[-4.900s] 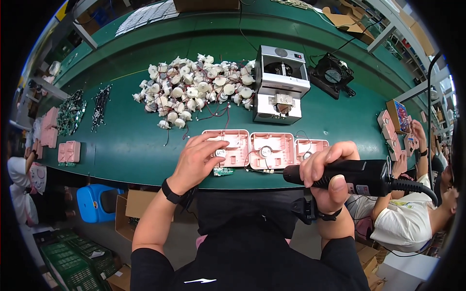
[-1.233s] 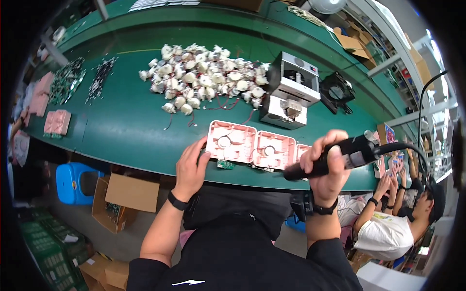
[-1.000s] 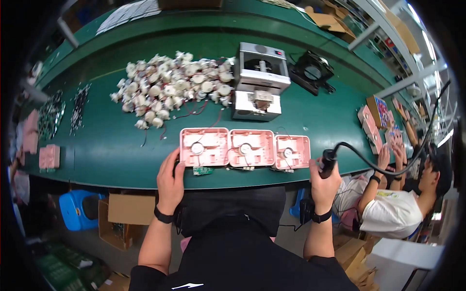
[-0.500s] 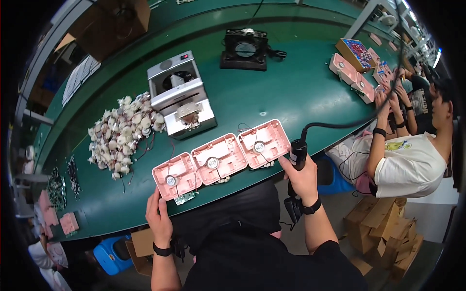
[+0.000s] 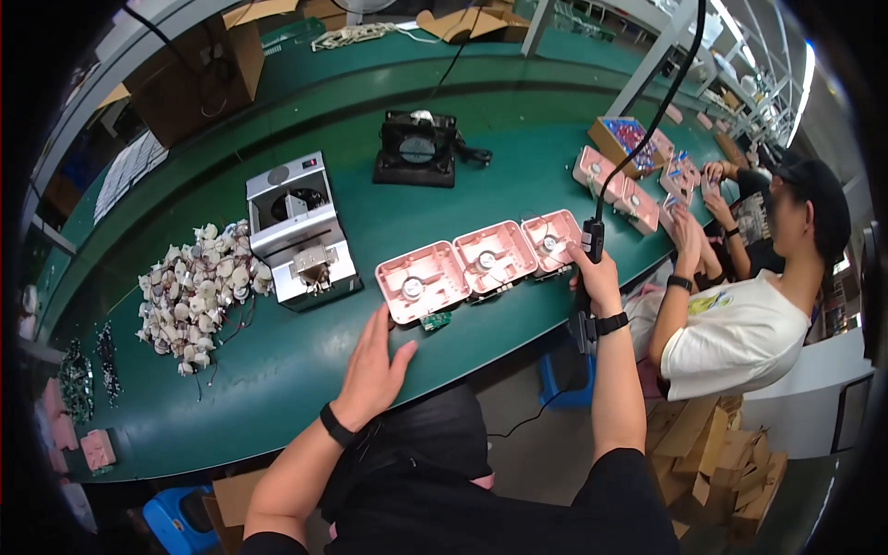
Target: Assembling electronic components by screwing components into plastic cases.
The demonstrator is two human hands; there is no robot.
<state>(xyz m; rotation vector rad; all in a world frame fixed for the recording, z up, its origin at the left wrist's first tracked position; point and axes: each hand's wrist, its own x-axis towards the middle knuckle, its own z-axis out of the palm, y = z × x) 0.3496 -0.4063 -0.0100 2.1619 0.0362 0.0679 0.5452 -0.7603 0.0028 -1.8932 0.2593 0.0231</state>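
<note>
Three pink plastic housings stand in a slanting row on the green table: a left one [image 5: 444, 294], a middle one [image 5: 511, 268] and a right one [image 5: 566, 264]. Each has a round silver part and thin wires inside. A small green circuit board [image 5: 436, 321] lies by the left housing's near edge. My left hand [image 5: 370, 365] is flat with fingers stretched, fingertips against the left housing's near left corner. In my right hand [image 5: 599, 280] is a black corded electric screwdriver [image 5: 593, 240], held upright beside the right housing; the thumb reaches that housing's edge.
A silver machine [image 5: 301, 222] and a heap of white wired parts [image 5: 199, 296] stand left. Behind sits a black fan-like device [image 5: 415, 151]. At right are more pink housings [image 5: 618, 188], a parts box [image 5: 631, 143] and a seated co-worker [image 5: 740, 314]. The screwdriver cable [image 5: 647, 134] hangs overhead.
The three housings have slid right along the table, closer to the co-worker's housings, with both my hands moving along. My view has turned, so the machine and fan-like device appear further left and lower.
</note>
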